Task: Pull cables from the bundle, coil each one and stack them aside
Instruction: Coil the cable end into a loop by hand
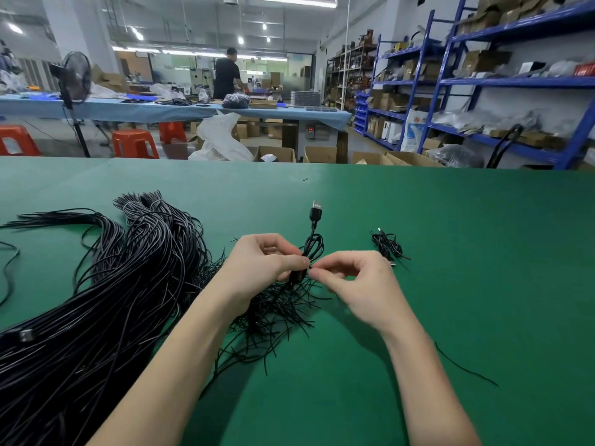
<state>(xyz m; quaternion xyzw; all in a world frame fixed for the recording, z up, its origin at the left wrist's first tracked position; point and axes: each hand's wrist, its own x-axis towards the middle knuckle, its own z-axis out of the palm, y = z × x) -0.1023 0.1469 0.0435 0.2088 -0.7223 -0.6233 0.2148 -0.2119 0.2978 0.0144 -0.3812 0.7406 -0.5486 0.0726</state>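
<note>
A big bundle of black cables (106, 294) lies across the left of the green table (450, 252). My left hand (260, 262) grips a coiled black cable (313, 246) whose USB plug sticks up above my fingers. My right hand (357, 284) pinches a thin black tie at the middle of that coil. A pile of thin black ties (277, 313) lies under and between my hands. One coiled and tied cable (388, 246) lies to the right of my hands.
A single loose tie (463, 365) lies near my right forearm. Beyond the table's far edge stand cardboard boxes (322, 154), orange stools (135, 143), a fan (75, 78), blue shelving (515, 82) and a person (227, 74) at another bench.
</note>
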